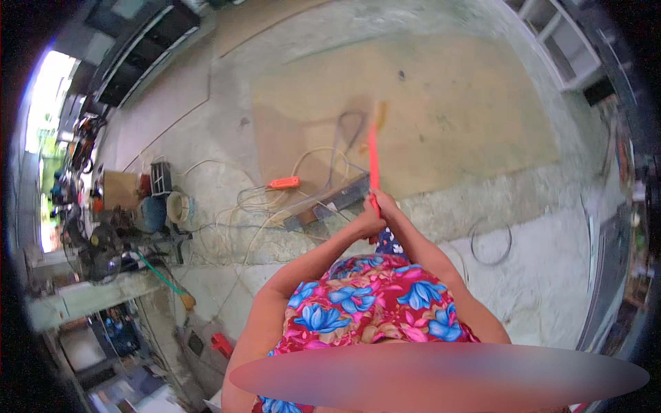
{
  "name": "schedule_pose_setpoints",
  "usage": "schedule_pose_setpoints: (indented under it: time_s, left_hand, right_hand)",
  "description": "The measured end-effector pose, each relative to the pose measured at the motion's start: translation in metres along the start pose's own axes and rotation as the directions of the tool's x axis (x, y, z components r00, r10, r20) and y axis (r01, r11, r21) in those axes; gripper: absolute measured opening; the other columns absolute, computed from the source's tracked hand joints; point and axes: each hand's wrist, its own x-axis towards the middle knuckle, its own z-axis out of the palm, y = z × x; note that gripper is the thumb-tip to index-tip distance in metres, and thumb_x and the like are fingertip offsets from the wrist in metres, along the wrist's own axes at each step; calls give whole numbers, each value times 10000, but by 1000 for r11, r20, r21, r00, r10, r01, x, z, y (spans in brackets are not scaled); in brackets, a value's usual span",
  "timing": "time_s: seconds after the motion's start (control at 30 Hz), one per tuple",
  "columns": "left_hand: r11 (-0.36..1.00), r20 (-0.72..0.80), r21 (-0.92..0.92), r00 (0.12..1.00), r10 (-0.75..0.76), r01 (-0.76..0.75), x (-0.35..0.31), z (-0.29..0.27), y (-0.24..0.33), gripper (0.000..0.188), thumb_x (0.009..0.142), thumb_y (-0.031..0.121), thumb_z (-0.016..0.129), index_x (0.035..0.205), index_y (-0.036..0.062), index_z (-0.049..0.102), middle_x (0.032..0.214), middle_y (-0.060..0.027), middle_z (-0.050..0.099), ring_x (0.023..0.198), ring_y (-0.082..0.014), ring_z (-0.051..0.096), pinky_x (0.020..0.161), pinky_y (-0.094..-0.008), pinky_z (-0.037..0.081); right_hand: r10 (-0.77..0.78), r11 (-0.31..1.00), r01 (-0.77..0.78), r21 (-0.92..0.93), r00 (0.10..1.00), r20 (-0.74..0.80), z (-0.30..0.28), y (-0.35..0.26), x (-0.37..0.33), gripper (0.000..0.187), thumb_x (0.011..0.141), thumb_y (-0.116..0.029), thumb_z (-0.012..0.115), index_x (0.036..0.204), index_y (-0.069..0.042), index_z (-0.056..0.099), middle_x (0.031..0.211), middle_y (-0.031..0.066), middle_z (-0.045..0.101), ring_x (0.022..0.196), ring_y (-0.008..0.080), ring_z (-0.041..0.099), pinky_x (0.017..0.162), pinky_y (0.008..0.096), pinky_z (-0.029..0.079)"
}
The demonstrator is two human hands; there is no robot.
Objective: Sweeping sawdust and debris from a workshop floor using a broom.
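Both my hands grip the red handle of a broom [374, 155] in front of my body. My left hand [370, 224] is wrapped round the handle close to me. Just beyond it, my right hand [384, 204] is closed on the same handle. The broom points away from me, and its yellowish far end is smeared by motion over a tan sheet [454, 117] lying on the floor. Left of the handle, a dark flat bar [348, 193] lies at a slant among loose cords, near an orange power strip [283, 183].
Pale cords trail over the concrete floor [227, 131] on the left. A blue container [152, 213], a white round tub [180, 206] and a cardboard box [120, 190] stand there. A thin wire ring [491, 242] lies at right. White shelving [561, 41] stands far right.
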Motion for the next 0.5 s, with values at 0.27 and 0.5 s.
schedule_pose_setpoints:
  time_s: [0.27,0.5]
  left_hand:
    - [978,554,207,827,-94,-27,78,31,16,297,711,183,520,940,90,355,480,-32,385,343,-130,359,284,-278,265]
    - [990,634,56,771,66,-130,17,-33,54,563,655,113,488,1178,97,280,544,-16,398,373,-102,392,299,-248,299]
  right_hand:
    - [-143,987,160,30,940,-310,-95,3,29,150,754,-141,488,666,-19,485,596,46,497,490,141,484,425,279,386]
    - [-221,954,297,38,783,-582,-67,-8,6,141,758,-123,470,701,5,479,582,79,498,498,181,502,466,309,427]
